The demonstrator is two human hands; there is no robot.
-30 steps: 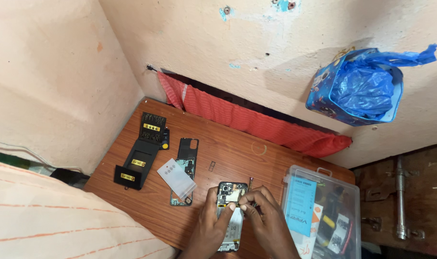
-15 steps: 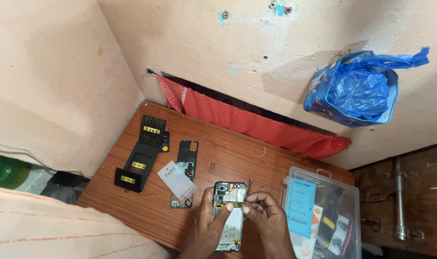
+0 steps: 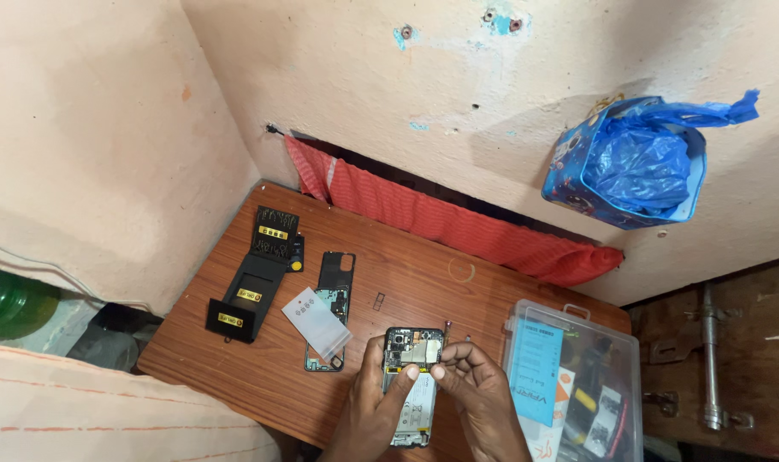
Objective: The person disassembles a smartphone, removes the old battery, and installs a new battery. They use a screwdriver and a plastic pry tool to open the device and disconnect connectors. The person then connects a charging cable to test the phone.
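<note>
So both hands are on an opened smartphone with its back cover off, circuit board and battery showing, held just above the near edge of the small reddish-brown wooden table. Left hand grips the phone's left side with the thumb pressed on the board area, and the right hand has its fingertips pinched together right at the phone's upper right edge; can't tell if there's a tiny part between them. To the left on the table lie a dark phone frame with a clear plastic sleeve over it, plus an open black screwdriver bit case. A clear plastic storage box of parts sits just right of the hands.
</note>
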